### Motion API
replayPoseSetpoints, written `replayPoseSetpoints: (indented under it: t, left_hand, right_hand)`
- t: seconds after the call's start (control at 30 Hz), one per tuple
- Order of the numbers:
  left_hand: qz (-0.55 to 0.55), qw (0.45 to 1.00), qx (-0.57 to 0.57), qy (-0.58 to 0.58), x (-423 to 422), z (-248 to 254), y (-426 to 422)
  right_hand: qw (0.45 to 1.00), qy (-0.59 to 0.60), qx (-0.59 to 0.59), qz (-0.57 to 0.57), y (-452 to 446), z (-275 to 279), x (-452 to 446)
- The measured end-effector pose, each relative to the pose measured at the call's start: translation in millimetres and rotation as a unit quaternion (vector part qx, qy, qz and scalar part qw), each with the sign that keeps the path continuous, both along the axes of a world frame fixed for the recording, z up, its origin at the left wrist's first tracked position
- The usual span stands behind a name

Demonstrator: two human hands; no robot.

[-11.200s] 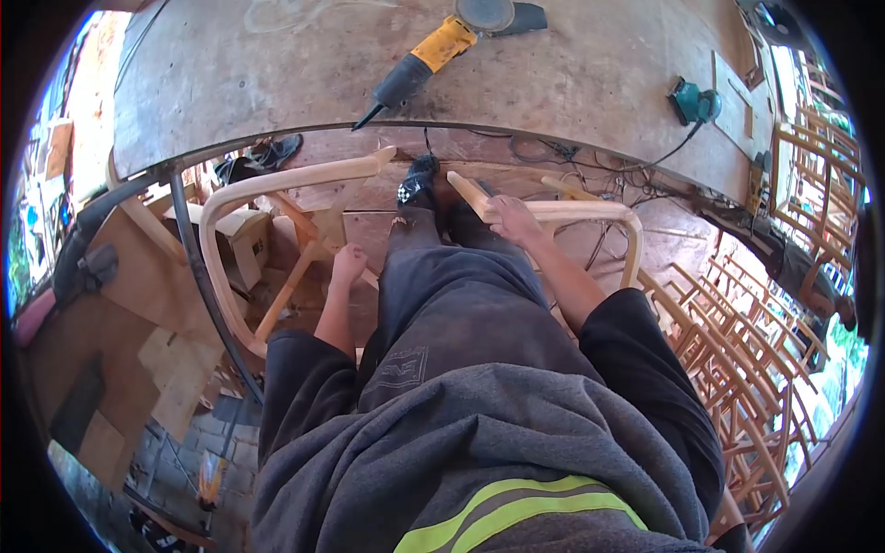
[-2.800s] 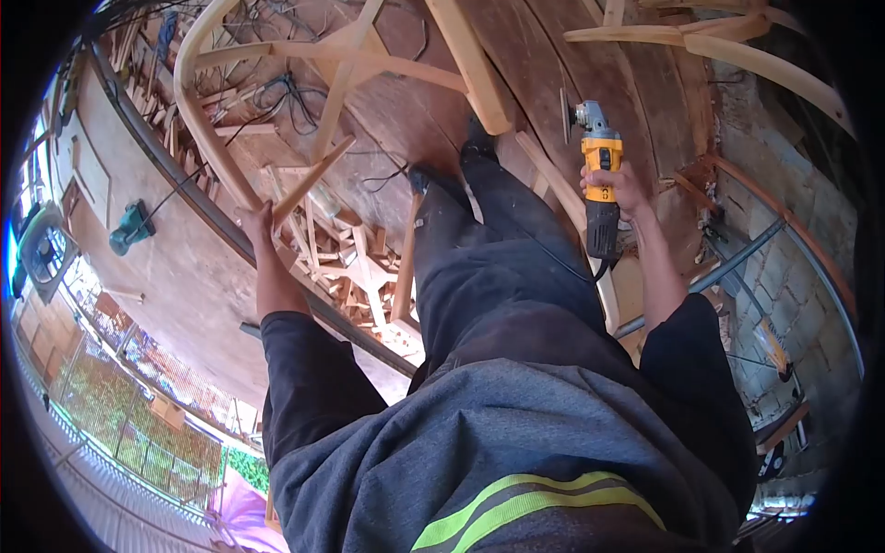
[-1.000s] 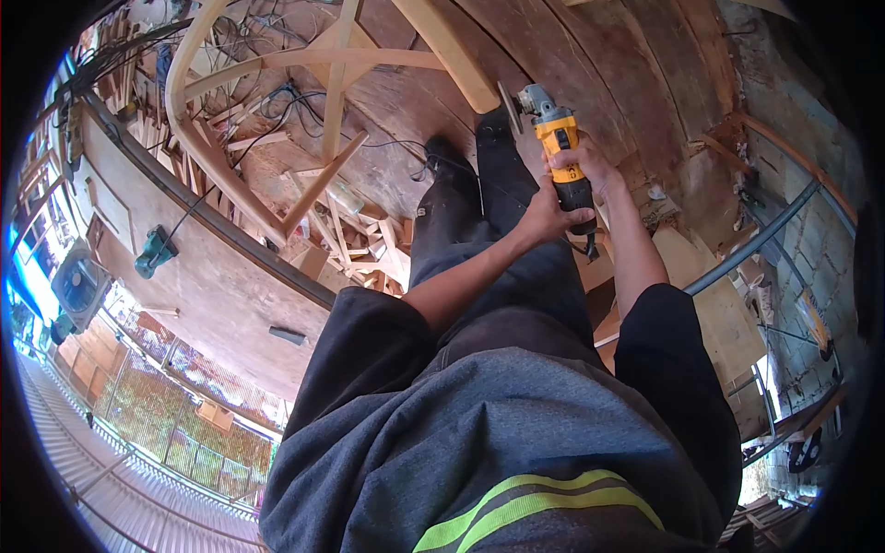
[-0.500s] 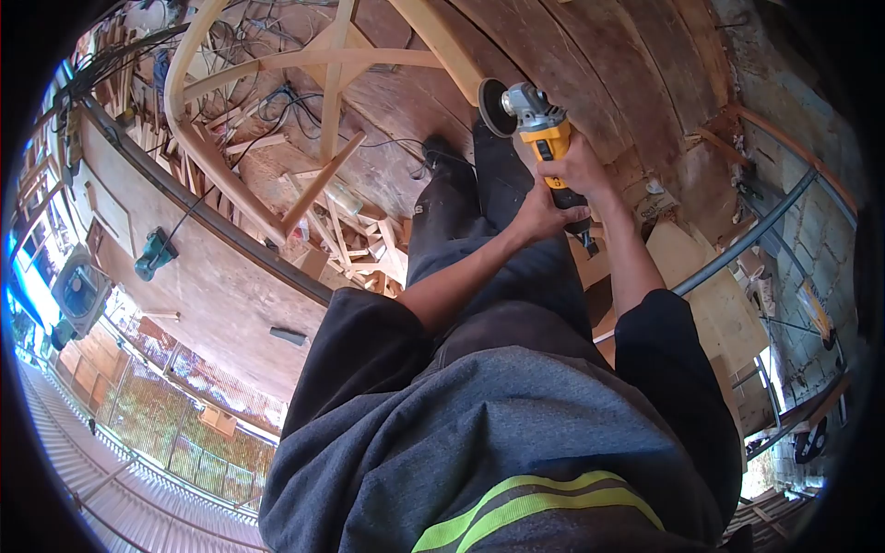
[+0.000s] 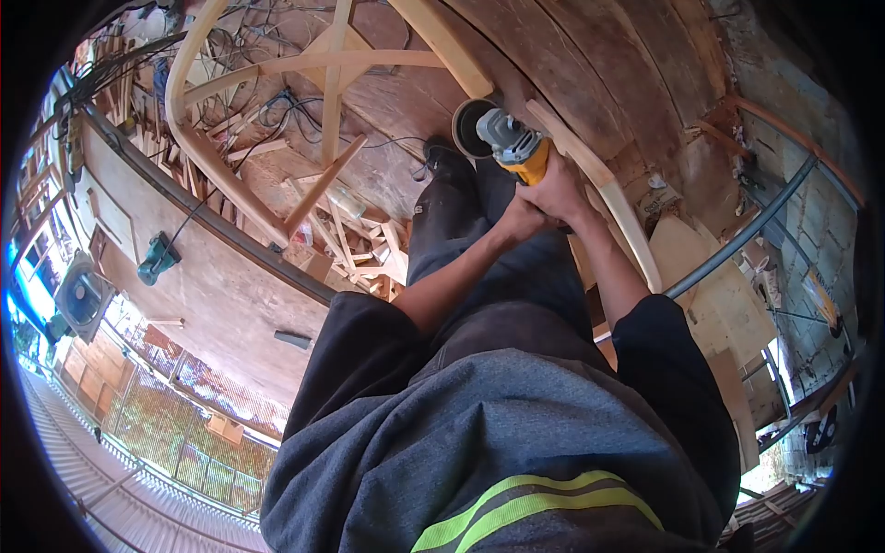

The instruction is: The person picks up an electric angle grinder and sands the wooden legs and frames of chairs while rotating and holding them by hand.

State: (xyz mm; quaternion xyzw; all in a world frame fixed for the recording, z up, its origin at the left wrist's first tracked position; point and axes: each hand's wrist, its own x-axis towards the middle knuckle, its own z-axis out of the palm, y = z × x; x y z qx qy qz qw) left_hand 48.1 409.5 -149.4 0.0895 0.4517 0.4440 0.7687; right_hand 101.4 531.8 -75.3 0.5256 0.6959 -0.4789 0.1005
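Note:
A yellow and grey angle grinder (image 5: 521,152) is in both my hands, above my legs. My right hand (image 5: 559,192) wraps around its yellow body. My left hand (image 5: 524,219) is closed around the rear part, which is mostly hidden by the hands. The round disc (image 5: 473,127) faces left, close under the end of a pale wooden bar (image 5: 456,57); whether they touch I cannot tell. Just right of the grinder runs a curved wooden piece (image 5: 604,184), passing beside my right forearm. A curved wooden frame (image 5: 221,170) stands to the left.
Wood offcuts (image 5: 373,253) and tangled cables (image 5: 290,106) litter the floor left of my legs. A teal power tool (image 5: 159,258) lies on the wooden surface (image 5: 221,295) at left, near a fan (image 5: 83,297). A metal tube (image 5: 751,230) curves along the right.
The grinder and both hands have shifted left and slightly down, the disc tilting more towards me. The curved wooden piece now shows to the right of my right forearm.

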Motion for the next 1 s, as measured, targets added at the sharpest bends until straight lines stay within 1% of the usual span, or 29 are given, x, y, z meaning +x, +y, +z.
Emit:
replayPoseSetpoints:
  t: [0.07,0.13,0.17,0.23,0.3,0.33,0.43,0.5,0.63,0.7,0.83,0.9,0.93,0.97,1.0]
  left_hand:
    - [0.006,1.000,0.011,-0.007,1,6,-1]
    - [0.014,1.000,0.020,-0.016,0,12,2]
    - [0.014,1.000,0.014,-0.017,0,16,5]
    - [0.014,1.000,0.009,-0.019,-2,22,14]
    - [-0.031,0.999,-0.005,-0.015,-7,27,22]
    - [-0.029,0.999,-0.006,-0.015,-9,29,26]
    - [-0.036,0.999,0.010,-0.005,-7,23,32]
    - [0.042,0.998,0.038,0.002,0,15,34]
    - [0.041,0.999,0.014,-0.015,-2,14,42]
    - [0.015,0.999,0.023,0.040,-3,16,46]
    - [0.027,0.997,0.027,0.061,3,4,53]
    - [-0.019,0.996,-0.038,0.079,4,5,59]
    - [-0.016,0.996,-0.039,0.078,4,5,62]
    - [-0.037,0.993,-0.059,0.098,3,6,66]
    - [-0.058,0.988,-0.080,0.118,3,7,68]
  right_hand:
    - [1.000,-0.001,0.011,-0.006,-6,-2,5]
    - [0.998,-0.004,0.037,-0.054,-8,-3,8]
    - [0.998,-0.028,0.012,-0.064,-3,1,7]
    - [0.996,-0.025,0.032,-0.074,-1,0,7]
    - [0.995,-0.021,0.052,-0.084,3,-1,5]
    - [0.995,-0.038,0.043,-0.082,7,-2,4]
    - [0.994,-0.060,0.043,-0.078,17,7,-7]
    - [0.994,-0.064,0.053,-0.075,21,5,-10]
    - [0.995,-0.068,0.060,-0.048,30,-9,-7]
    - [0.995,-0.071,0.053,-0.042,34,-12,-7]
    - [0.994,-0.065,0.055,-0.072,44,-19,-4]
    - [0.992,-0.051,0.049,-0.109,49,-33,3]
    - [0.991,-0.025,0.039,-0.124,53,-39,8]
    - [0.990,0.000,0.028,-0.141,56,-42,10]
    - [0.986,0.031,-0.016,-0.166,59,-44,13]
